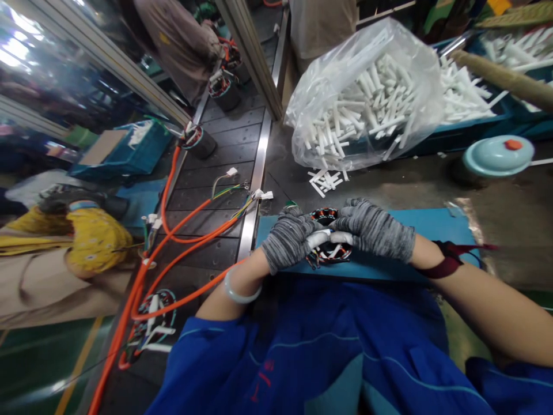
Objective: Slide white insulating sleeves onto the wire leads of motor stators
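Note:
A motor stator (328,253), ringed with orange, white and dark windings and wires, sits on the blue work mat (389,265) in front of me. My left hand (288,239), in a grey striped knit glove, is closed on its left side. From the right, my right hand (374,229), gloved alike, grips the other side. Both thumbs have white coverings and meet over the middle of the stator. What the fingertips pinch there is hidden. An orange cable (216,281) passes behind my left wrist.
Beyond the mat lies a clear plastic bag (302,109) of white sleeves, with loose sleeves (325,181) before it. A blue-lidded container (496,155) stands right. Leftward, a slatted conveyor (228,144) carries stators and orange cables. A co-worker's yellow sleeve (97,239) is at far left.

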`<state>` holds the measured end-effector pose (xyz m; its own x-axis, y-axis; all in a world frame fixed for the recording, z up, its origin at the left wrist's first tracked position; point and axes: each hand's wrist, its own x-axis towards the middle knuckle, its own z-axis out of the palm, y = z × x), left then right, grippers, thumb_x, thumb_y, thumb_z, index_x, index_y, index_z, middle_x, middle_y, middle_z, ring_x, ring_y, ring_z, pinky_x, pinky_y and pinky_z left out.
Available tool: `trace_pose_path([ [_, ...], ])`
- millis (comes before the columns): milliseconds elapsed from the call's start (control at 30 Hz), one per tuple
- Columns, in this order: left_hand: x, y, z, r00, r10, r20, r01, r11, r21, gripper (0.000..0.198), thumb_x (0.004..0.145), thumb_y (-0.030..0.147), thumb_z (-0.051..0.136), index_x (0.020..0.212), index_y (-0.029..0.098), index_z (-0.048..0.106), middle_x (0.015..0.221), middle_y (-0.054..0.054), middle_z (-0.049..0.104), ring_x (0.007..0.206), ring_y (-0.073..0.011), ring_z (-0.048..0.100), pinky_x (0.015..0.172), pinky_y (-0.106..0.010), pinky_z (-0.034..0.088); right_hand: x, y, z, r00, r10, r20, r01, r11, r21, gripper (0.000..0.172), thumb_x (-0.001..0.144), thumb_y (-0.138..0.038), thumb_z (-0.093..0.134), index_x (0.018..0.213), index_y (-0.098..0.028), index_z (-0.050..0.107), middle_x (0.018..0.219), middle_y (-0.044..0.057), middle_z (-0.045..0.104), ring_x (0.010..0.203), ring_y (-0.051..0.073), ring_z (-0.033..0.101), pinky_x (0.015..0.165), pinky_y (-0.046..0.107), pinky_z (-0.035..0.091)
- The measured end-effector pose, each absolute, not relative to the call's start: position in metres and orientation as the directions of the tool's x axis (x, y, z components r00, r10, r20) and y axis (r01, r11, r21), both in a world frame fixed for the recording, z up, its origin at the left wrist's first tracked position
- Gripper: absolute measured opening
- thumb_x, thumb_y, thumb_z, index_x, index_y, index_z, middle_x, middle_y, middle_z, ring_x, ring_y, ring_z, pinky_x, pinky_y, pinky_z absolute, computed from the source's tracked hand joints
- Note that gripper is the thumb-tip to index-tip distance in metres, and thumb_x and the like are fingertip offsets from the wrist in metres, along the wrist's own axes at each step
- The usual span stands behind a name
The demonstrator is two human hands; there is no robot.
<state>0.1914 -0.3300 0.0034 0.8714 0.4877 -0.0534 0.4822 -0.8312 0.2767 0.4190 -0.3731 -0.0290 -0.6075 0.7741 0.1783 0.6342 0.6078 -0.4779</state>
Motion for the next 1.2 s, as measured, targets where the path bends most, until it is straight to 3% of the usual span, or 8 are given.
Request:
trace_pose_path([
  [133,0.198,-0.337,0.008,0.850,0.516,-0.103,0.526,-0.842,0.117,0.043,0.102,0.049,0.046,0.112,0.021,0.077,0.096,-0.009,0.077,0.091,-0.0260,0.067,0.089,-0.044,0.047,0.432,-0.382,-0.039,-0.568,0.785,0.247,0.667,0.615,-0.419,0.051,0.101,-0.057,0.041,0.116,-0.021,0.074,0.100,0.012,0.070,0.087,0.025,0.059,0.079,0.037,0.043],
  [333,0.226,-0.344,0.002,0.817,0.565,-0.116,0.575,-0.816,0.068,0.042,0.097,0.055,0.052,0.116,0.025,0.076,0.102,-0.008,0.076,0.099,-0.0312,0.065,0.094,-0.049,0.042,0.455,-0.385,-0.044,-0.391,0.891,0.231,0.466,0.408,-0.786,0.040,0.096,-0.057,0.056,0.105,-0.021,0.074,0.096,0.006,0.074,0.089,0.021,0.069,0.083,0.034,0.052],
  [467,0.231,-0.350,0.019,0.818,0.575,-0.032,0.576,-0.816,0.057,0.042,0.098,0.053,0.053,0.116,0.022,0.074,0.104,-0.009,0.076,0.097,-0.0289,0.066,0.091,-0.045,0.046,0.457,-0.395,-0.048,-0.269,0.940,0.209,0.417,0.310,-0.854,0.036,0.091,-0.056,0.065,0.103,-0.023,0.074,0.095,0.005,0.075,0.088,0.022,0.070,0.084,0.035,0.053],
  [633,0.171,-0.352,0.018,0.872,0.455,0.180,0.432,-0.889,0.155,0.084,0.085,0.077,0.055,0.142,0.015,0.057,0.121,-0.013,0.073,0.104,-0.0272,0.066,0.095,-0.039,0.048,0.455,-0.409,-0.048,-0.303,0.951,0.056,0.495,0.207,-0.844,0.053,0.082,-0.071,0.066,0.101,-0.022,0.071,0.093,0.006,0.074,0.087,0.024,0.070,0.078,0.036,0.054],
  [833,0.144,-0.357,-0.036,0.827,0.524,0.205,0.548,-0.833,-0.078,0.055,0.095,0.040,0.060,0.147,0.022,0.053,0.116,-0.014,0.075,0.103,-0.0294,0.068,0.096,-0.045,0.047,0.443,-0.390,-0.056,-0.284,0.954,0.100,0.678,0.273,-0.683,0.045,0.094,-0.061,0.056,0.107,-0.021,0.071,0.095,0.010,0.073,0.089,0.026,0.068,0.082,0.039,0.053],
  [1000,0.185,-0.369,-0.041,0.725,0.676,0.131,0.688,-0.714,-0.126,0.087,0.093,0.064,0.054,0.153,0.003,0.039,0.140,-0.026,0.060,0.118,-0.0373,0.064,0.106,-0.049,0.044,0.443,-0.347,-0.070,-0.108,0.988,0.111,0.855,0.149,-0.496,0.042,0.101,-0.038,0.046,0.132,-0.016,0.064,0.133,0.017,0.063,0.119,0.031,0.058,0.106,0.049,0.046],
  [1067,0.200,-0.373,-0.032,0.689,0.707,0.157,0.724,-0.678,-0.122,0.088,0.093,0.062,0.055,0.153,0.000,0.038,0.146,-0.026,0.054,0.125,-0.0380,0.060,0.106,-0.049,0.044,0.443,-0.326,-0.077,-0.053,0.997,0.056,0.913,0.072,-0.402,0.046,0.100,-0.040,0.048,0.138,-0.017,0.061,0.143,0.018,0.056,0.127,0.034,0.053,0.109,0.051,0.043],
  [1200,0.198,-0.383,-0.008,0.668,0.701,0.249,0.736,-0.671,-0.086,0.080,0.091,0.055,0.061,0.149,0.002,0.044,0.132,-0.022,0.067,0.113,-0.0340,0.066,0.098,-0.045,0.049,0.444,-0.296,-0.095,-0.044,0.999,0.008,0.939,0.044,-0.342,0.051,0.097,-0.050,0.054,0.135,-0.019,0.064,0.144,0.017,0.057,0.129,0.038,0.050,0.107,0.053,0.041],
])
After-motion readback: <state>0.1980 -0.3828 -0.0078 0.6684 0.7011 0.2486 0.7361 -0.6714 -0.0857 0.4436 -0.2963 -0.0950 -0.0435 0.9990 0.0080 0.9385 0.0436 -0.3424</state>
